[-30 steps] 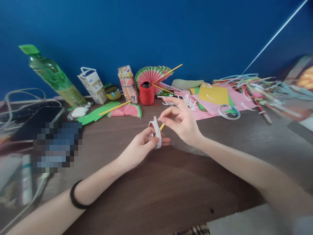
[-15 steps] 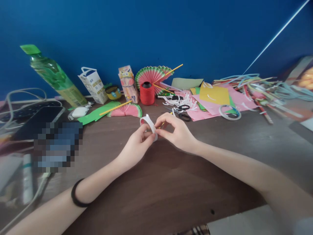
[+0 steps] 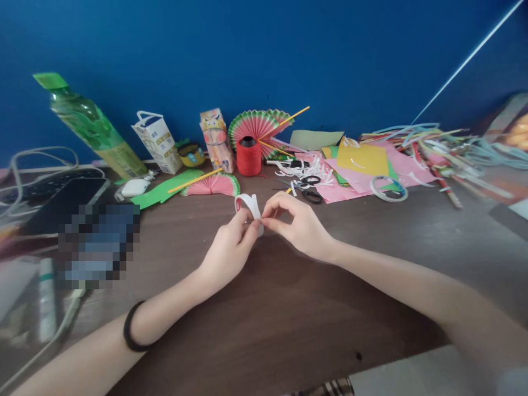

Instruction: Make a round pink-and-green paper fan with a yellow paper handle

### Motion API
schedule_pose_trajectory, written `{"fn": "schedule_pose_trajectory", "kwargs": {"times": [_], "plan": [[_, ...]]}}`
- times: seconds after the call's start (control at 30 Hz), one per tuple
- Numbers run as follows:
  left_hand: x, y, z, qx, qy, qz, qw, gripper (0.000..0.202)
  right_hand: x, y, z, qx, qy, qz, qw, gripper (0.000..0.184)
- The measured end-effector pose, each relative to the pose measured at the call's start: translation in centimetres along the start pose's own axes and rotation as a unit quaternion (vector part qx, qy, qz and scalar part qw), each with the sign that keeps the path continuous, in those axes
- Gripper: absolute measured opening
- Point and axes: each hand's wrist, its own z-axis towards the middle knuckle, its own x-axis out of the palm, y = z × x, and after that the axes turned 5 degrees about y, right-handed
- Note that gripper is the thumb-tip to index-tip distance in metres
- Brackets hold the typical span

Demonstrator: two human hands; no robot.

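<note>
A roll of white tape is held up above the desk in front of me, with a bit of red on its inner ring. My left hand grips the roll between thumb and fingers from the left. From the right, my right hand pinches thumb and forefinger together at the edge of the tape, touching the left thumb's tip. The piece between the right fingertips is too small to make out clearly. Behind the hands lie black-handled scissors and a folded watermelon-patterned paper fan.
A red thread spool, an open paper fan, cartons and a green bottle line the wall. Coloured paper, another tape roll and paper strips lie right. Phones and cables are left.
The tape roll has turned slightly and its raised upper part shows wider apart from the ring. Both hands stay nearly in place, fingertips still meeting at the tape.
</note>
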Motion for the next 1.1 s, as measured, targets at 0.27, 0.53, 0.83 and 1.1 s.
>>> {"fn": "schedule_pose_trajectory", "kwargs": {"times": [0.27,0.53,0.83,1.1], "plan": [[0.11,0.02,-0.05,0.016,-0.008,0.016,1.000,0.018,0.02,0.48,-0.36,-0.023,-0.008,-0.063,0.998,0.007],[0.28,0.06,-0.21,0.028,-0.006,0.003,1.000,0.018,0.40,0.57,-0.80,-0.061,-0.043,-0.084,0.994,0.008],[0.49,0.29,-0.29,0.022,-0.002,-0.012,1.000,0.016,0.22,0.64,-0.61,-0.053,-0.045,-0.070,0.995,0.008],[0.46,0.35,-0.27,0.033,0.001,-0.011,0.999,0.015,0.21,0.64,-0.60,-0.069,-0.040,-0.069,0.994,0.008]]}}
